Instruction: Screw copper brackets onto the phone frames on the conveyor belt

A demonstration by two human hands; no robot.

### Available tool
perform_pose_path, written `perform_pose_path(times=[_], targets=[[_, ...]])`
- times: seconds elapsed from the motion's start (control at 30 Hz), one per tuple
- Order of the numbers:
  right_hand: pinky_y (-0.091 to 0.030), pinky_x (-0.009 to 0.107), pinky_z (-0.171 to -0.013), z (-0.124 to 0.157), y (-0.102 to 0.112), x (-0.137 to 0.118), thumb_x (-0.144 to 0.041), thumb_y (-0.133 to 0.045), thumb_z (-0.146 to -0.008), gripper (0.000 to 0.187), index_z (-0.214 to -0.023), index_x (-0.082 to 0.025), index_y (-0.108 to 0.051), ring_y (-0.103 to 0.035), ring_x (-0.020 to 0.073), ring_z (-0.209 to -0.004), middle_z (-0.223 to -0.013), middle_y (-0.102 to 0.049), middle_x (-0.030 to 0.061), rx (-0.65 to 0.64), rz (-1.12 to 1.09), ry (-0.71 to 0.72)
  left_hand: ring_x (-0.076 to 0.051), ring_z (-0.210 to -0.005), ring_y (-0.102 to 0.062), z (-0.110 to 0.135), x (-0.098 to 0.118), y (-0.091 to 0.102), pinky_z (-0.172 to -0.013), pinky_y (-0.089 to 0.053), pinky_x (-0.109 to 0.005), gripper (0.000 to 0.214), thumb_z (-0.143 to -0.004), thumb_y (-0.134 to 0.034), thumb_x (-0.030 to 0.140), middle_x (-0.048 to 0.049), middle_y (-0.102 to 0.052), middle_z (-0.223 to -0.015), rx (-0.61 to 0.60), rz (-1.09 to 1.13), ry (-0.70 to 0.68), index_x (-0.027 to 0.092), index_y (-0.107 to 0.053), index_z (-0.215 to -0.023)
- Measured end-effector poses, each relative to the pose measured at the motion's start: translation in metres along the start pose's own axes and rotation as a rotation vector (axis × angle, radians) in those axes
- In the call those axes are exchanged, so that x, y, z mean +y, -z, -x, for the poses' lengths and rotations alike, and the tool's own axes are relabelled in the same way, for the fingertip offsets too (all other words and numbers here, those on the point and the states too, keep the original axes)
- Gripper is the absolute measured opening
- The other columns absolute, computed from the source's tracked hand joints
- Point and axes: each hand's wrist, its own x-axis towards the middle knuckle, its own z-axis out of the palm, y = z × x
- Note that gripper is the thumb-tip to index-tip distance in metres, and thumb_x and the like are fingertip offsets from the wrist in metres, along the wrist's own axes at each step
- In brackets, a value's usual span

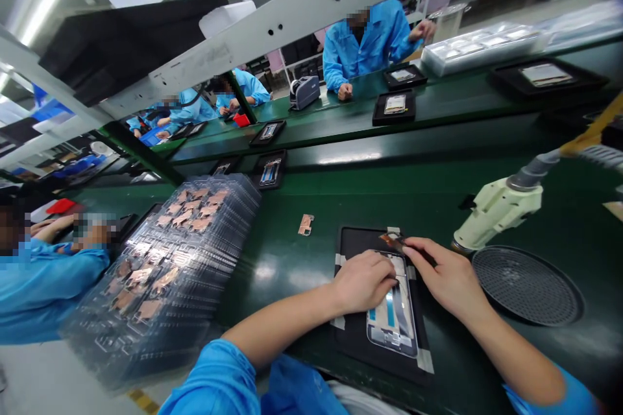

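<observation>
A phone frame [392, 327] with blue strips lies on a black padded tray [353, 350] in front of me. My left hand [365, 279] rests over the frame's upper part, fingers bent and drawn together. Whatever its fingertips pinch, if anything, is hidden. Thumb and forefinger of my right hand [445, 272] grip a small dark and copper-coloured piece [390, 241] above the tray's top edge. A loose copper-coloured sheet part [305, 225] sits on the green bench, left of the tray.
Stacked clear plastic trays [195, 266] bearing copper-coloured parts stand at left. A round black mesh grille [528, 285] and a pale green nozzle [501, 207] are on the right. Black trays [394, 107] line the benches beyond. People in blue work opposite and at left.
</observation>
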Motion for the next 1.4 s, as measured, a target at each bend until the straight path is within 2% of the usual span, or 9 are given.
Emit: perform_pose_path(times=[0.13, 0.3, 0.4, 0.53, 0.77, 0.97, 1.1, 1.27, 1.4], targets=[[-0.059, 0.035, -0.088, 0.003, 0.005, -0.003, -0.055, -0.051, -0.100, 0.038, -0.098, -0.025, -0.074, -0.070, 0.0233, -0.091, -0.101, -0.073, 0.0063, -0.045, 0.039, 0.077, -0.019, -0.110, -0.066, 0.013, -0.003, -0.005, -0.101, -0.051, -0.030, 0.012, -0.104, -0.054, 0.025, -0.0070, -0.072, -0.115, 0.032, 0.057, -0.031, 0.017, -0.063, -0.106], [-0.060, 0.035, -0.082, 0.006, 0.007, 0.000, -0.058, -0.047, -0.101, 0.043, -0.104, -0.023, -0.073, -0.071, 0.0233, -0.091, -0.104, -0.073, 0.0061, -0.172, 0.116, 0.038, -0.018, -0.103, -0.068, 0.022, -0.003, -0.010, -0.094, -0.054, -0.029, 0.021, -0.106, -0.047, 0.028, -0.0079, -0.073, -0.106, 0.104, -0.005, -0.130, 0.015, -0.064, -0.103], [-0.059, 0.033, -0.081, 0.008, 0.008, -0.001, -0.051, -0.048, -0.103, 0.036, -0.104, -0.024, -0.072, -0.070, 0.0206, -0.091, -0.103, -0.072, 0.0038, -0.237, 0.105, 0.086, -0.017, -0.100, -0.068, 0.027, -0.001, -0.010, -0.091, -0.054, -0.028, 0.026, -0.106, -0.043, 0.025, -0.0070, -0.072, -0.102, 0.132, -0.070, -0.209, 0.014, -0.065, -0.101], [-0.057, 0.029, -0.081, 0.010, 0.011, -0.007, -0.038, -0.050, -0.105, 0.024, -0.105, -0.025, -0.071, -0.068, 0.0171, -0.092, -0.101, -0.070, 0.0015, -0.276, 0.084, 0.163, -0.014, -0.104, -0.067, 0.035, 0.006, -0.008, -0.089, -0.054, -0.023, 0.026, -0.105, -0.041, 0.019, -0.0039, -0.072, -0.110, 0.106, -0.112, -0.265, 0.016, -0.066, -0.100], [-0.055, 0.026, -0.079, 0.010, 0.011, -0.020, -0.026, -0.051, -0.105, 0.018, -0.107, -0.024, -0.068, -0.066, 0.0147, -0.093, -0.101, -0.068, 0.0007, -0.336, 0.083, 0.244, -0.014, -0.113, -0.065, 0.041, 0.012, -0.012, -0.088, -0.053, -0.022, 0.027, -0.105, -0.040, 0.018, -0.0002, -0.072, -0.112, 0.125, -0.119, -0.253, 0.018, -0.067, -0.101], [-0.055, 0.026, -0.079, 0.009, 0.010, -0.019, -0.025, -0.050, -0.106, 0.018, -0.108, -0.024, -0.068, -0.066, 0.0150, -0.092, -0.101, -0.069, 0.0009, -0.349, 0.104, 0.287, -0.014, -0.117, -0.064, 0.040, 0.012, -0.015, -0.093, -0.053, -0.022, 0.027, -0.104, -0.041, 0.019, -0.0004, -0.072, -0.114, 0.102, -0.098, -0.235, 0.018, -0.068, -0.103], [-0.055, 0.025, -0.080, 0.009, 0.011, -0.018, -0.025, -0.049, -0.106, 0.017, -0.109, -0.024, -0.067, -0.065, 0.0136, -0.093, -0.101, -0.068, -0.0003, -0.362, 0.136, 0.317, -0.013, -0.114, -0.065, 0.039, 0.013, -0.014, -0.091, -0.054, -0.022, 0.031, -0.105, -0.038, 0.018, -0.0004, -0.072, -0.112, 0.110, -0.088, -0.223, 0.018, -0.068, -0.102], [-0.054, 0.031, -0.081, 0.012, 0.007, -0.014, -0.027, -0.048, -0.106, 0.020, -0.108, -0.021, -0.067, -0.062, 0.0180, -0.097, -0.105, -0.066, 0.0037, -0.323, 0.242, 0.362, -0.015, -0.115, -0.064, 0.037, 0.013, -0.011, -0.095, -0.052, -0.025, 0.030, -0.105, -0.039, 0.020, -0.0015, -0.072, -0.111, 0.133, -0.079, -0.216, 0.017, -0.069, -0.100], [-0.053, 0.038, -0.087, 0.015, 0.005, -0.009, -0.028, -0.045, -0.107, 0.026, -0.113, -0.019, -0.068, -0.060, 0.0231, -0.106, -0.115, -0.064, 0.0081, -0.325, 0.332, 0.383, -0.023, -0.126, -0.057, 0.036, 0.014, -0.007, -0.106, -0.048, -0.033, 0.029, -0.105, -0.045, 0.033, -0.0094, -0.066, -0.126, 0.177, -0.091, -0.130, 0.015, -0.067, -0.109]])
